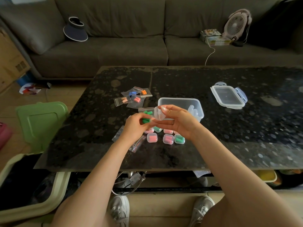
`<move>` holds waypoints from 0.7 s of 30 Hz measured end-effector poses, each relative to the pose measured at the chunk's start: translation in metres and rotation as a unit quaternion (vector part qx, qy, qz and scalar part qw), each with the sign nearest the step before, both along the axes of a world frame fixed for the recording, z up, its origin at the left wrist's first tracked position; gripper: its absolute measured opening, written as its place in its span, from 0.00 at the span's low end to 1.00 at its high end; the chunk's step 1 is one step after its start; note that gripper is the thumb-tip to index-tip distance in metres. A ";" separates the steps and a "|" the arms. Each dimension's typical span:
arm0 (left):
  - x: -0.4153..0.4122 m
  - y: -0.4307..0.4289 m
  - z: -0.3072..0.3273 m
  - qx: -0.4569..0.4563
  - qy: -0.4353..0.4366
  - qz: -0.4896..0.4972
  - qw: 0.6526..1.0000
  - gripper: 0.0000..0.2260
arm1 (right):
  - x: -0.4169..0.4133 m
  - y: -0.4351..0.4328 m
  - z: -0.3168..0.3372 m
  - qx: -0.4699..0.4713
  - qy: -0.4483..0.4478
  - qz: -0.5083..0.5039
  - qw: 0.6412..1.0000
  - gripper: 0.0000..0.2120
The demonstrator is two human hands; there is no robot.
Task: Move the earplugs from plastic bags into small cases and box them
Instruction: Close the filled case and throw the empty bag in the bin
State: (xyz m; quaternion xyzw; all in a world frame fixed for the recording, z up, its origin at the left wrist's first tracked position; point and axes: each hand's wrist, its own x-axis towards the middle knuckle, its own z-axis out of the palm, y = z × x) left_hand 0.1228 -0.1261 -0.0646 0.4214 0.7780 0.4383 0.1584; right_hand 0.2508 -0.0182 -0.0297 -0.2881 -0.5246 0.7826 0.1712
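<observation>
Left hand [136,126] swallows most of the green earplugs [145,120], and with the right hand [177,122] it half hides the back row of filled cases [168,131].

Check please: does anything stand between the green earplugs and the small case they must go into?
Nothing visible does. The left hand holds the green earplugs just beside the small case in the right hand.

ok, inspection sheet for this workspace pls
Surface: dark speckled table, worn patches.
Job's things: bagged earplugs beyond the hands; filled cases below them; clear box with clear cases inside; its lid apart to the right.
Clutter: emptied bags by the left wrist.
Hands: left hand pinches green earplugs; right hand holds a clear case.
Cables: white cable hanging off the sofa.
Surroundings: sofa with fan and visor; green bin lid at left.
</observation>
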 end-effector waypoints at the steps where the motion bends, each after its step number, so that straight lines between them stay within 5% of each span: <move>1: -0.002 -0.001 0.000 -0.008 0.000 0.016 1.000 0.14 | 0.001 0.001 0.000 0.009 -0.008 -0.010 1.000 0.04; 5: -0.006 -0.006 0.011 0.083 -0.027 0.061 0.994 0.12 | 0.001 -0.001 -0.002 0.079 -0.057 -0.049 0.994 0.04; 9: 0.003 -0.007 0.019 0.138 -0.034 -0.006 0.990 0.11 | -0.004 -0.005 -0.004 0.155 -0.116 -0.048 0.980 0.08; 21: 0.001 -0.001 0.001 0.099 0.202 -0.022 0.974 0.09 | -0.003 -0.002 -0.005 0.008 -0.025 0.012 1.000 0.10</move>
